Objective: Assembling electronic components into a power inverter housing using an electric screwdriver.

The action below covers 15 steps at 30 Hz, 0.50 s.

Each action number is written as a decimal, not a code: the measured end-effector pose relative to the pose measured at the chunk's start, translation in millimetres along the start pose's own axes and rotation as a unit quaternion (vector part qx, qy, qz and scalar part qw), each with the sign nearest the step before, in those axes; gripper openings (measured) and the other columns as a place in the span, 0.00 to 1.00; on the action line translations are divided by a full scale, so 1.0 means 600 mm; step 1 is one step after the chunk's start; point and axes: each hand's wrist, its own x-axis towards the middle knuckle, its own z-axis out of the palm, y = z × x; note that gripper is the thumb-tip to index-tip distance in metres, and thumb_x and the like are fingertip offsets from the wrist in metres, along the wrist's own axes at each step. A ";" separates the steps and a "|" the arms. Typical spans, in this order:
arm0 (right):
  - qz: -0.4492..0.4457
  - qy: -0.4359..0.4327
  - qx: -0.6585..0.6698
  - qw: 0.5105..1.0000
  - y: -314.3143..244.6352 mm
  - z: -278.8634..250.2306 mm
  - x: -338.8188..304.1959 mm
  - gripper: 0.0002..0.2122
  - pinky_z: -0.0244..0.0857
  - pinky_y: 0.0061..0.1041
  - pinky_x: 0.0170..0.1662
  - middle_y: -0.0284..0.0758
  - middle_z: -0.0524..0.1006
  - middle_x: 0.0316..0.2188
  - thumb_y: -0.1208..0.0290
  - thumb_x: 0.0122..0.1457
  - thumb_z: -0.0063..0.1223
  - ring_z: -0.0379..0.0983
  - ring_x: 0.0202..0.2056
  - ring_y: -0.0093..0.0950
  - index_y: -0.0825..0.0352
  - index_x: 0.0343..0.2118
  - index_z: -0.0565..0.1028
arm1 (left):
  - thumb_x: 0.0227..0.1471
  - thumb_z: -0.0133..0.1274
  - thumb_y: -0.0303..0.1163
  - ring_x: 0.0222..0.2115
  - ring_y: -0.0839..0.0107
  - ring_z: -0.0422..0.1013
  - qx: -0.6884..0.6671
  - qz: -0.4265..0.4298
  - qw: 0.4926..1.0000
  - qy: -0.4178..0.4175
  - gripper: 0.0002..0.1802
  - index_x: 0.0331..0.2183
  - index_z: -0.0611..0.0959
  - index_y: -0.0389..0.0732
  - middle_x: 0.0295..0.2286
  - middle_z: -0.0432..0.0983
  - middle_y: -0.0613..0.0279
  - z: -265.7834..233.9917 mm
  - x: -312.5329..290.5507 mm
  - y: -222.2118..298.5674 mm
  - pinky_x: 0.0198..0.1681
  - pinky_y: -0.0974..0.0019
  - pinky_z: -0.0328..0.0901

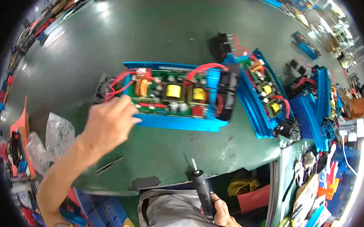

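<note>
Left hand: bent over the near left corner of the middle blue housing; its fingers are curled near one another, but blur hides the tips, so I cannot tell whether they pinch something or only rest there, perhaps to steady that end.
Right hand: fingers wrapped around the lower body of a black driver, thumb along its side; held low by the body, seemingly to keep the tool ready yet clear of the board.
Driver shape: a smooth, dark cylinder tapering to a slim pale bit that points up and away from the person.
Middle housing: on the table in front of the person, long side across; glossy blue, metal-looking walls, open top upward, which leaves the parts inside within reach.
Circuit board: green, densely packed between the walls, with two blocky yellow-wrapped transformers and a copper-orange coil.
Red wires: soft, rounded loops at both ends; the black end piece sits at the right.
Second blue housing: slanted just to the right, likewise open, with ribbed outer walls.
Tweezers: thin, metallic, near the left forearm.
Clear plastic bag: crinkled, farther left.
Table surface: dark green, shiny, scuffed toward the near edge.
</note>
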 end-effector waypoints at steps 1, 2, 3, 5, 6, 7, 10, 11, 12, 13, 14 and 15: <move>0.020 0.020 -0.029 0.999 -0.012 0.007 -0.004 0.43 0.67 0.24 0.37 0.34 0.78 0.30 0.28 0.61 0.27 0.73 0.29 0.22 0.72 0.49 0.70 | 0.45 0.65 0.33 0.26 0.60 0.72 0.013 0.006 1.000 -0.004 0.11 0.28 0.79 0.40 0.27 0.69 0.59 -0.006 0.003 -0.025 0.27 0.59 0.67; 0.040 0.017 -0.019 0.999 0.016 0.001 -0.007 0.42 0.66 0.24 0.39 0.33 0.78 0.31 0.29 0.62 0.25 0.73 0.31 0.22 0.73 0.48 0.71 | 0.45 0.65 0.33 0.27 0.59 0.73 0.024 0.011 1.000 -0.004 0.12 0.28 0.79 0.40 0.28 0.70 0.58 -0.013 0.006 -0.046 0.28 0.58 0.67; 0.019 0.011 -0.037 0.999 0.006 0.005 -0.002 0.42 0.66 0.24 0.39 0.33 0.78 0.30 0.30 0.63 0.24 0.72 0.32 0.21 0.74 0.49 0.71 | 0.45 0.65 0.33 0.28 0.57 0.73 0.029 0.010 1.000 -0.004 0.12 0.29 0.79 0.39 0.28 0.70 0.57 -0.013 0.008 -0.071 0.29 0.57 0.67; 0.017 0.027 -0.048 0.998 -0.011 0.012 -0.005 0.41 0.64 0.24 0.40 0.32 0.77 0.30 0.33 0.66 0.23 0.70 0.32 0.21 0.75 0.48 0.71 | 0.45 0.64 0.34 0.31 0.53 0.73 0.030 -0.011 0.999 -0.010 0.13 0.29 0.79 0.38 0.30 0.72 0.55 -0.018 0.010 -0.125 0.31 0.55 0.68; -0.013 0.022 -0.056 0.998 -0.008 0.009 -0.009 0.40 0.64 0.24 0.40 0.32 0.77 0.30 0.35 0.67 0.22 0.70 0.32 0.22 0.76 0.48 0.71 | 0.45 0.64 0.34 0.33 0.52 0.74 0.026 -0.028 0.999 -0.019 0.13 0.30 0.80 0.37 0.32 0.73 0.54 -0.020 0.017 -0.157 0.33 0.55 0.68; -0.015 0.031 -0.059 0.998 -0.012 0.010 -0.012 0.40 0.64 0.24 0.40 0.32 0.77 0.30 0.35 0.67 0.22 0.70 0.32 0.22 0.76 0.48 0.71 | 0.45 0.63 0.33 0.34 0.50 0.74 0.031 -0.041 0.999 -0.003 0.12 0.30 0.80 0.37 0.33 0.74 0.53 -0.017 0.018 -0.194 0.35 0.53 0.68; -0.025 0.022 -0.056 0.998 -0.012 0.010 -0.020 0.39 0.64 0.24 0.40 0.33 0.76 0.30 0.36 0.67 0.22 0.70 0.31 0.22 0.76 0.49 0.70 | 0.47 0.62 0.31 0.38 0.45 0.73 0.055 -0.142 0.988 -0.002 0.13 0.35 0.80 0.37 0.38 0.76 0.48 -0.017 0.032 -0.287 0.41 0.50 0.68; -0.027 0.022 -0.058 0.998 -0.012 0.009 -0.023 0.39 0.64 0.24 0.40 0.33 0.76 0.30 0.36 0.67 0.22 0.70 0.31 0.22 0.76 0.49 0.70 | 0.49 0.61 0.29 0.38 0.42 0.72 0.174 -0.115 0.973 0.100 0.15 0.40 0.78 0.36 0.36 0.75 0.46 -0.006 0.037 -0.299 0.41 0.51 0.66; -0.032 0.026 -0.056 0.998 -0.010 0.009 -0.022 0.39 0.64 0.23 0.39 0.33 0.76 0.30 0.35 0.67 0.23 0.70 0.31 0.21 0.75 0.50 0.69 | 0.50 0.60 0.29 0.40 0.42 0.72 0.149 -0.133 0.971 0.133 0.16 0.42 0.77 0.35 0.37 0.75 0.45 0.002 0.060 -0.291 0.43 0.51 0.67; -0.036 0.031 -0.054 0.997 -0.009 0.010 -0.020 0.39 0.64 0.23 0.38 0.33 0.76 0.30 0.35 0.67 0.24 0.69 0.30 0.21 0.75 0.50 0.69 | 0.52 0.59 0.30 0.41 0.43 0.72 0.123 -0.150 0.967 0.165 0.18 0.44 0.77 0.35 0.39 0.76 0.44 0.013 0.090 -0.259 0.44 0.51 0.67; -0.034 0.037 -0.055 0.997 -0.005 0.011 -0.019 0.39 0.64 0.23 0.38 0.33 0.76 0.30 0.35 0.67 0.24 0.69 0.30 0.21 0.75 0.50 0.69 | 0.54 0.59 0.33 0.43 0.47 0.74 0.046 -0.176 0.969 0.169 0.18 0.44 0.78 0.34 0.42 0.77 0.44 0.042 0.132 -0.188 0.47 0.53 0.67; -0.025 0.062 -0.029 0.997 -0.001 0.008 -0.020 0.39 0.64 0.23 0.37 0.33 0.75 0.30 0.34 0.67 0.24 0.69 0.30 0.20 0.74 0.51 0.68 | 0.52 0.60 0.35 0.42 0.47 0.74 -0.040 -0.174 0.975 0.131 0.16 0.40 0.81 0.35 0.40 0.78 0.44 0.066 0.185 -0.093 0.45 0.51 0.68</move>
